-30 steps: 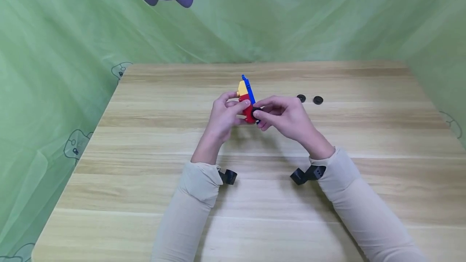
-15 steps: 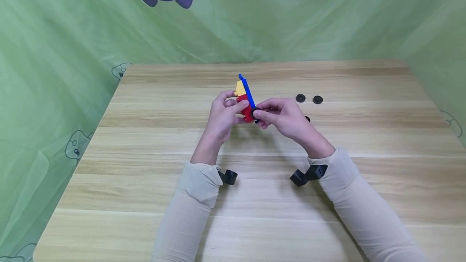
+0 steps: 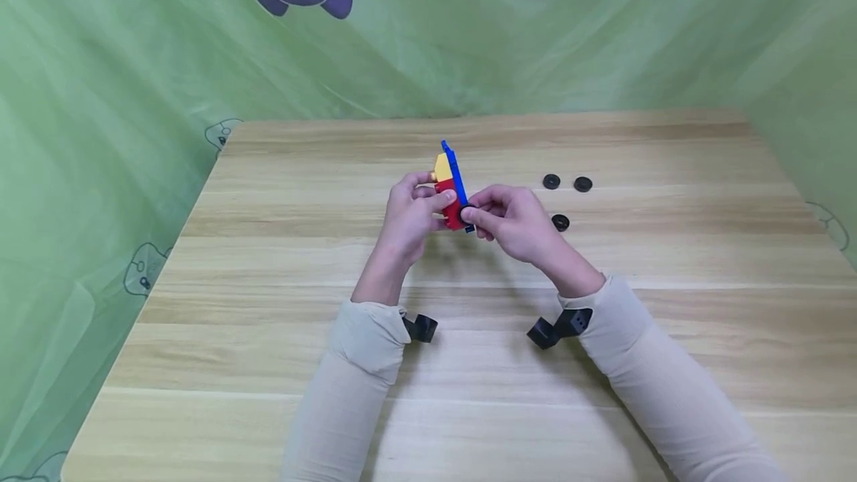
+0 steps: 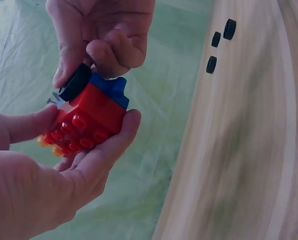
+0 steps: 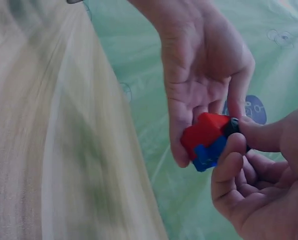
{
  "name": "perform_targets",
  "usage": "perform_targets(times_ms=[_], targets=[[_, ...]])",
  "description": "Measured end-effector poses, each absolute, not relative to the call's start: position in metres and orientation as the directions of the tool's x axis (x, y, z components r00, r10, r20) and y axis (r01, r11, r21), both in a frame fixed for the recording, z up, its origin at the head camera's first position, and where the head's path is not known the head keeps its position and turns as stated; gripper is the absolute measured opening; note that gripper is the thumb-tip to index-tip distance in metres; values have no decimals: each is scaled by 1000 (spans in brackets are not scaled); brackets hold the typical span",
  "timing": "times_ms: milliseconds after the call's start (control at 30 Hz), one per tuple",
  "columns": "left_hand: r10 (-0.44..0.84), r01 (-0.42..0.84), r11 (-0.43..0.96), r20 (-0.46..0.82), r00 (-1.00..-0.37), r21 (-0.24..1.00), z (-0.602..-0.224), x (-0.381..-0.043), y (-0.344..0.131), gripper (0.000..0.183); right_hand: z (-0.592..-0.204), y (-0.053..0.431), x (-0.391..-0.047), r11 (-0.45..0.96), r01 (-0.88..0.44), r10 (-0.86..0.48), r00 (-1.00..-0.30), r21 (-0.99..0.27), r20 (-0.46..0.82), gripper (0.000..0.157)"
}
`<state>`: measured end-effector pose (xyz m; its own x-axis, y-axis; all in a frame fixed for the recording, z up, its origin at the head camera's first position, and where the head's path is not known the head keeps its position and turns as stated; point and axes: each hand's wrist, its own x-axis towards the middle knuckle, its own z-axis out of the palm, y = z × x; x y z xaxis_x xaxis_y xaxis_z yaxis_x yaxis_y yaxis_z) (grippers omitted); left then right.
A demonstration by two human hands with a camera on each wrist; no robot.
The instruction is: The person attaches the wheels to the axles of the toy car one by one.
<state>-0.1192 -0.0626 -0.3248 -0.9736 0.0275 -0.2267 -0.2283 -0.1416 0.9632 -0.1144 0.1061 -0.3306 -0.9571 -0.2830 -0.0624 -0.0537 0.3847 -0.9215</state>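
Desk [image 3: 201, 363] spans the head view's middle and lower frame. Near centre, the left hand [image 3: 410, 214] has its fingers clamped on the block model [image 3: 447, 187], apparently steadying it while the right hand's [image 3: 514, 225] fingers pinch a black wheel [image 4: 75, 84] against its side. Three loose discs [image 3: 582, 184] (presumably placed within reach) lie right of centre.

Room right of 3 wheels [image 3: 560, 223]

over the feed i see glossy plastic bricks [image 4: 100, 106], a duller wheel [image 4: 77, 84], a smooth wood-grained table [image 3: 268, 341], a creased cloth curtain [image 3: 462, 50] and matt fabric sleeves [image 3: 348, 400].
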Motion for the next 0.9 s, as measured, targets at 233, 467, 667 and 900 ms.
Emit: perform_targets(times_ms=[233,467,667,900], targets=[[106,-251,-226,-232,-967,941,-329,-120,-65,27,-328,118,-117,390,-120,-390,-920,-913,-45,20],[104,-270,-211,-253,-962,939,-334,-119,-65,32,-328,153,-132,463,-151,-336,-942,-873,-15,35],[62,-275,-173,-269,-961,946,-337,-119,-67,38,-338,199,-146,807,-13,-104,-987,-591,-121,48],[54,-259,-180,-253,-966,949,-338,-120,-68,33,-347,214,-157,876,-50,-238,-910,-480,-339,56]])
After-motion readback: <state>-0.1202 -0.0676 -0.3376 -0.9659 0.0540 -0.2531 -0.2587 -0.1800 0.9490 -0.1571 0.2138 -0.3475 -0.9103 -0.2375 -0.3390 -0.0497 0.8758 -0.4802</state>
